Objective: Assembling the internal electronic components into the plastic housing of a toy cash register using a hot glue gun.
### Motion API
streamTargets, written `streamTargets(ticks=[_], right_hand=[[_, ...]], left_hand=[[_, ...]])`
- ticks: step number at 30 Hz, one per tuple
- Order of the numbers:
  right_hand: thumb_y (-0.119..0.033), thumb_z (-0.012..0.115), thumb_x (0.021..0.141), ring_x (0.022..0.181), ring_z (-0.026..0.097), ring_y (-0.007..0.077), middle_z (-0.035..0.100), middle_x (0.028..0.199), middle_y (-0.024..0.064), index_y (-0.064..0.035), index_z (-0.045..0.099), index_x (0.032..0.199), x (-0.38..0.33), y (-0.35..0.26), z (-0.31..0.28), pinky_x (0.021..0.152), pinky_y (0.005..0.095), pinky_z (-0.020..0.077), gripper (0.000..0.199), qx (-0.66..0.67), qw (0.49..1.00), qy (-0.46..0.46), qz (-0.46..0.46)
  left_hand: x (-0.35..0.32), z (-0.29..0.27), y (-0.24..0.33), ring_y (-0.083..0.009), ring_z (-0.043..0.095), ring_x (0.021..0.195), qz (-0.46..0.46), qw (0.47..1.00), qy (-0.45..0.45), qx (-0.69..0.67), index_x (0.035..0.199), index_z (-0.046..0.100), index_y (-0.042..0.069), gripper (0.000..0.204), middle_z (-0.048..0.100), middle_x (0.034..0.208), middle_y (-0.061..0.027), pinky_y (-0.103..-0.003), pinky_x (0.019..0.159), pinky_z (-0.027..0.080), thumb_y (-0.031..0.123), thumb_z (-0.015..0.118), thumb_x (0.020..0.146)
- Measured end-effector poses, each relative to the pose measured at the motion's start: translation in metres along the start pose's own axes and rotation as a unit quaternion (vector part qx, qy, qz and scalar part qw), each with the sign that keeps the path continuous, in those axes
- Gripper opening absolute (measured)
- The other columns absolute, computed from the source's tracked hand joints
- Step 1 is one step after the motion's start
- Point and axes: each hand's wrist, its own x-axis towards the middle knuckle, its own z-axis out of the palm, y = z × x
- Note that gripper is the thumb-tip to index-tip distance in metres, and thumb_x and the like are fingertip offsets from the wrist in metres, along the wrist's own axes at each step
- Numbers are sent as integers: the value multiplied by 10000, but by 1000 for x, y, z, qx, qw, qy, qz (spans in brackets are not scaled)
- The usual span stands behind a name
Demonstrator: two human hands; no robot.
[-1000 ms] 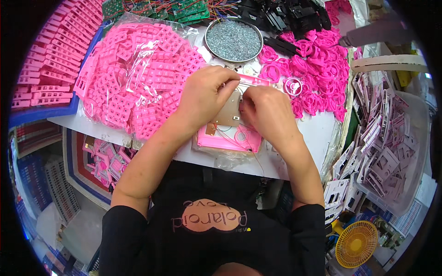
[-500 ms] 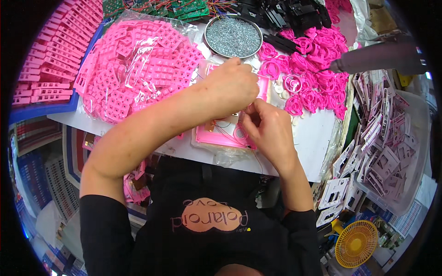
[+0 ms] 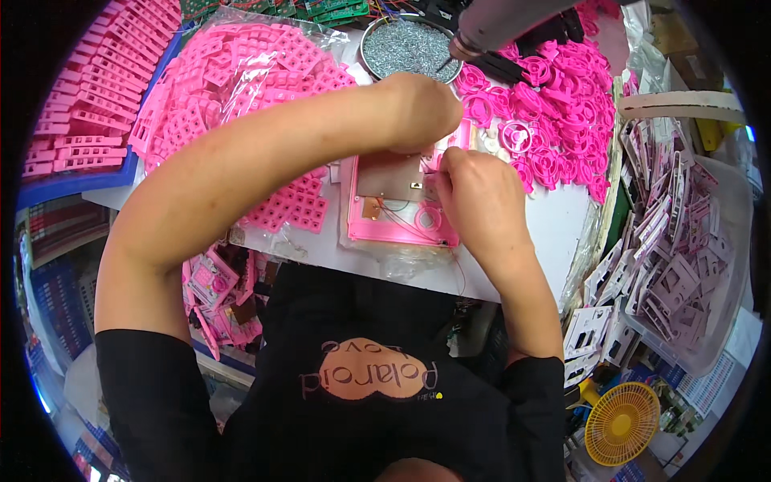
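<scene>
Nearest the person, at the table's front edge, a pink housing (image 3: 399, 210) lay flat and open side up, with a brown circuit board (image 3: 388, 174) seated in it and thin wires running toward a round opening at its five o'clock corner; lying that way it likely gave both hands a steady base and kept the inside in reach. The right hand (image 3: 479, 197) rested on the housing at its three o'clock edge, fingers curled down and closed together over the edge, seemingly pinning it; whether anything small was pinched beneath them could not be told. The left hand (image 3: 422, 108) reached across from nine o'clock and sat at the housing's twelve o'clock edge, bunched into a loose fist with fingertips tucked under, hiding what they touched. Farther out, a bag of pink keypad grids (image 3: 233, 88) lay at ten o'clock, a heap of pink rings (image 3: 562, 96) at two o'clock, both within easy reach. Beyond them, at twelve o'clock, stood a round dish of screws (image 3: 405, 44), with a grey power screwdriver (image 3: 498, 20) hanging just beside it.
</scene>
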Motion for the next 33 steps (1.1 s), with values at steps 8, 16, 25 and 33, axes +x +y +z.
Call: streamTargets(ticks=[8, 16, 25, 33], right_hand=[[-107, 674, 809, 801, 650, 343, 658, 797, 158, -24, 670, 854, 18, 13, -12, 679, 438, 534, 94, 80, 993, -22, -89], [-91, 742, 806, 913, 556, 318, 629, 928, 87, -65, 671, 909, 10, 22, 31, 706, 410, 498, 128, 91, 972, 182, -120], [-80, 736, 772, 876, 556, 292, 602, 886, 82, -50, 703, 853, 19, 20, 23, 716, 413, 486, 92, 81, 984, 123, -99], [-51, 730, 771, 908, 607, 281, 664, 916, 86, -37, 744, 978, 11, 32, 0, 777, 400, 519, 208, 82, 976, 22, -200]], left_hand=[[2, -19, 1, -377, 714, 834, 41, 993, -109, 15, 835, 731, 8, 149, 718, 846, -187, -458, 744, 569, 122, 658, 775], [-8, -6, -3, -381, 716, 826, 70, 997, -20, -26, 868, 707, -9, 137, 713, 837, -197, -459, 738, 572, 68, 671, 761], [-4, 11, -14, -391, 700, 797, 59, 996, -8, -64, 879, 708, 9, 138, 705, 814, -197, -475, 743, 558, 105, 639, 807], [-11, 2, -13, -396, 690, 807, 32, 991, 3, -129, 881, 722, 16, 189, 701, 831, -212, -479, 752, 551, 175, 677, 789]])
